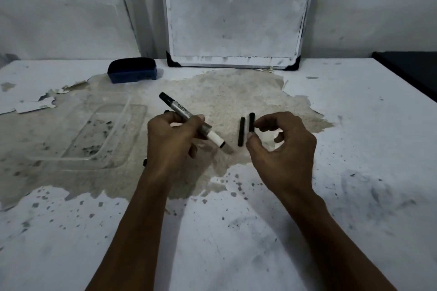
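Observation:
My left hand [170, 142] grips a marker [182, 111] around its silver barrel. The marker slants, with its black cap up and to the left and its white end with a dark tip down and to the right, just above the table. My right hand [283, 149] pinches a short black stick [251, 121] between thumb and forefinger and holds it nearly upright. A second, thinner black stick [241, 131] lies on the table just left of it, between my two hands.
A blue board eraser [132, 71] sits at the back left. A smudged whiteboard [234, 12] leans on the wall behind. A clear plastic tray [94, 134] lies left of my left hand. The table's white coating [354, 125] is peeled in the middle. A dark surface [409, 66] adjoins the table at the right.

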Tool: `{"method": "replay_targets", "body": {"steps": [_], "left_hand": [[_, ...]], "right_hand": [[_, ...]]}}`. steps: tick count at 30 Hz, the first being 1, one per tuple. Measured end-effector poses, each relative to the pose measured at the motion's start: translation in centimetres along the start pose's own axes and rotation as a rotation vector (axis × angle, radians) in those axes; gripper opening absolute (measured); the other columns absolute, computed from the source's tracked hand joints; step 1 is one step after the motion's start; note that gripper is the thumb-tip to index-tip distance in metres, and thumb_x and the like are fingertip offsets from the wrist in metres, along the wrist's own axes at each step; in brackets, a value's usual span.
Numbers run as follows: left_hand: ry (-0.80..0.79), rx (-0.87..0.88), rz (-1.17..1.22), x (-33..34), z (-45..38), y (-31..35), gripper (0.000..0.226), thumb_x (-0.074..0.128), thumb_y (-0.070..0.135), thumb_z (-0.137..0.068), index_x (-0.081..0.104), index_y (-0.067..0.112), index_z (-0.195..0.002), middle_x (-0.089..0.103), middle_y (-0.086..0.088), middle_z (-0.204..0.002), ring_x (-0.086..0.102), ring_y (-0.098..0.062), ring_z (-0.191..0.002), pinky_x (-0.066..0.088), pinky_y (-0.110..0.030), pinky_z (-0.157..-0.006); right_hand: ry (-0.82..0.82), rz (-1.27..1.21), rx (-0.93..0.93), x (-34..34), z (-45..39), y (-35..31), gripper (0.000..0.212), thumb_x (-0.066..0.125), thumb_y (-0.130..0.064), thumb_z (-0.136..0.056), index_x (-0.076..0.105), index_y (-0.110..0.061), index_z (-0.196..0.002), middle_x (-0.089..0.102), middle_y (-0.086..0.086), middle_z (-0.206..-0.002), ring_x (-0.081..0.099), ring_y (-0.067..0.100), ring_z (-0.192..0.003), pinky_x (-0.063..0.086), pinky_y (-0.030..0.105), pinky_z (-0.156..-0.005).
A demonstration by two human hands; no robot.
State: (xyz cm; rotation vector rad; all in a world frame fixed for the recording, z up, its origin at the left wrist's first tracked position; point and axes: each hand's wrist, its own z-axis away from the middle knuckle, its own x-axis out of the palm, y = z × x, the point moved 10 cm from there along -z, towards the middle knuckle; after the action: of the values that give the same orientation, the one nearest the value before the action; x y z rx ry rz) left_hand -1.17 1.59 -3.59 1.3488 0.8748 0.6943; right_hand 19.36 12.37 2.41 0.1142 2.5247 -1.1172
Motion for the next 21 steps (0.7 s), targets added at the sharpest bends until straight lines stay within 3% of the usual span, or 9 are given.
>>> {"method": "replay_targets", "body": {"steps": [6,12,17,21], "left_hand": [[0.027,-0.041,-0.058,-0.2,-0.3,-1.0,0.017,0.076,0.019,-0.084,0.072,0.002,-0.086,0.074,-0.015,-0.072,0.047,-0.009,-0.028,0.035,-0.020,-0.033],[0.001,-0.074,0.036,0.1,-0.3,-1.1,0.014,0.076,0.013,-0.085,0.068,0.003,-0.081,0.075,-0.018,-0.072,0.041,-0.009,-0.026,0.032,-0.019,-0.032],[-0.001,-0.081,0.055,0.3,-0.1,-0.9,0.013,0.075,0.011,-0.086,0.068,0.000,-0.085,0.074,-0.019,-0.072,0.039,-0.008,-0.025,0.031,-0.018,-0.031],[-0.011,-0.078,0.101,0.3,0.0,-0.6,0.018,0.073,0.011,-0.087,0.068,-0.006,-0.089,0.076,-0.021,-0.076,0.036,-0.010,-0.027,0.029,-0.018,-0.031]], "right_hand": [[-0.029,-0.008,0.020,0.4,0.1,0.2,0.015,0.074,-0.008,-0.072,0.068,-0.016,-0.082,0.066,-0.005,-0.081,0.061,0.013,-0.083,0.046,0.021,-0.069],[-0.053,0.007,0.018,0.6,0.1,0.3,0.013,0.074,-0.007,-0.073,0.069,-0.016,-0.081,0.067,-0.004,-0.081,0.061,0.010,-0.080,0.044,0.018,-0.068],[-0.091,0.002,0.012,1.0,0.1,0.3,0.011,0.074,-0.010,-0.073,0.069,-0.017,-0.081,0.066,-0.005,-0.080,0.060,0.007,-0.077,0.040,0.007,-0.067],[-0.176,0.012,-0.025,1.8,0.3,-0.1,0.019,0.077,-0.012,-0.068,0.070,-0.018,-0.085,0.067,-0.006,-0.084,0.060,0.010,-0.082,0.044,0.016,-0.069]]}}
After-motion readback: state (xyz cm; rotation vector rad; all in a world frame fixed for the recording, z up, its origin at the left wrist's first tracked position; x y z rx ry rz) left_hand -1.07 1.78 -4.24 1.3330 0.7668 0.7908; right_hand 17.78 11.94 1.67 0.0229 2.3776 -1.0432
